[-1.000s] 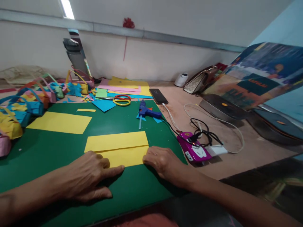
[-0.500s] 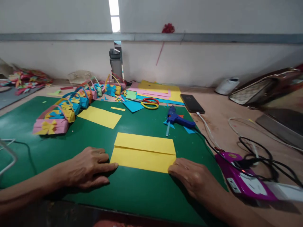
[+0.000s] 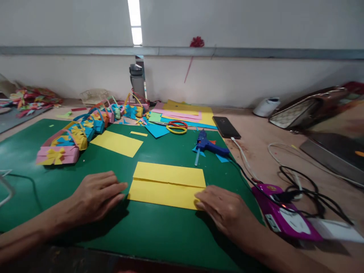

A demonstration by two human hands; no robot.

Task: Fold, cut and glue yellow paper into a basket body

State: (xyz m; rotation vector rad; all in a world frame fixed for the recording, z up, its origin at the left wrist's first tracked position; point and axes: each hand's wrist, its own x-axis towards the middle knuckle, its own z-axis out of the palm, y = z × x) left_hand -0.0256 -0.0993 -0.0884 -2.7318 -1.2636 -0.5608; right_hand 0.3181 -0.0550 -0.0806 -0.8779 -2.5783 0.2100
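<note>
A yellow sheet of paper (image 3: 167,195), its long edges folded inward to meet along a middle seam, lies flat on the green mat (image 3: 159,231). My left hand (image 3: 98,195) hovers just off its left edge, fingers loosely stretched and holding nothing. At the lower right corner, my right hand (image 3: 220,206) has its fingers curled and closed on the paper's edge; the thumb is partly hidden. A second flat yellow sheet (image 3: 118,143) and a narrow yellow strip (image 3: 138,134) lie farther back.
Small paper baskets with bows (image 3: 58,154) line the left side. Scissors (image 3: 176,128) and coloured sheets (image 3: 196,113) lie at the back. A blue glue gun (image 3: 210,146) is at right, its cord running toward a purple power strip (image 3: 287,216). A phone (image 3: 226,127) and bottle (image 3: 138,81) stand beyond.
My left hand has lifted off the folded paper's lower left corner and drawn back left. My right hand stays at the right corner, its fingers shifted slightly. The view has tilted a little.
</note>
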